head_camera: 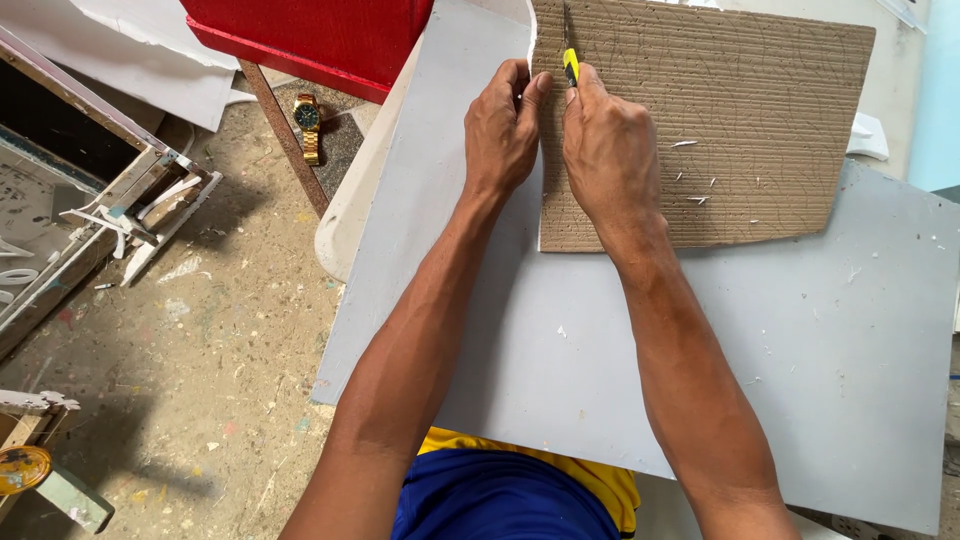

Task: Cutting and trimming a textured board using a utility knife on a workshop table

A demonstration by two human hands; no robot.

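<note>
Down over the grey board point(600, 340), left hand point(500, 130) pinning the cardboard point(740, 110) edge, right hand point(610, 150) clamped on a yellow knife point(570, 65), blade near the far end, cut seemingly almost finished.

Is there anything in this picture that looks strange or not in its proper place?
Yes. A gold wristwatch lies on the dusty floor beside the red stool. Small white scraps are scattered on the scored cardboard sheet, near the right hand holding a yellow knife.
</note>
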